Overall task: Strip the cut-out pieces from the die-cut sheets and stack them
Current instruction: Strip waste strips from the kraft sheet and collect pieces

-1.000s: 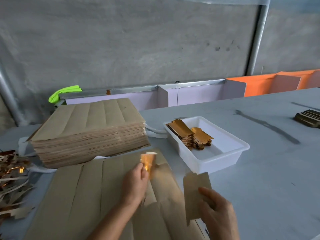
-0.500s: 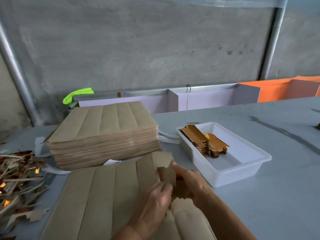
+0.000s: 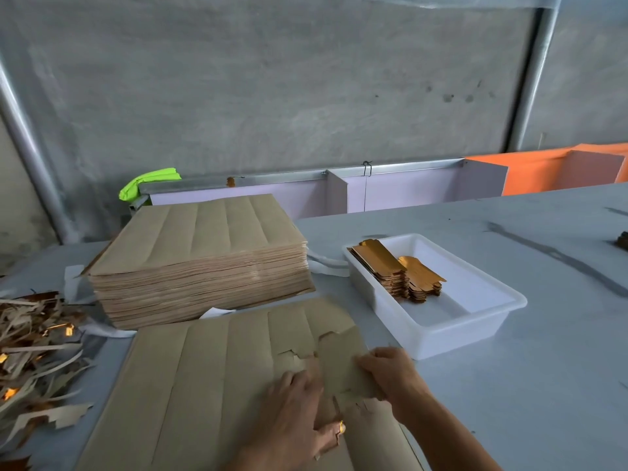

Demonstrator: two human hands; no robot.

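Grey table (image 3: 509, 385): sheet stack (image 3: 200, 263), scrap pile (image 3: 34, 348), tray (image 3: 503, 300).

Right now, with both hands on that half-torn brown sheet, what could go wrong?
1. The right hand grips a cut-out strip whose edges are already ragged; a fast pull may rip it.
2. The left hand pins only one spot of the flat brown die-cut sheet, so it could slide.
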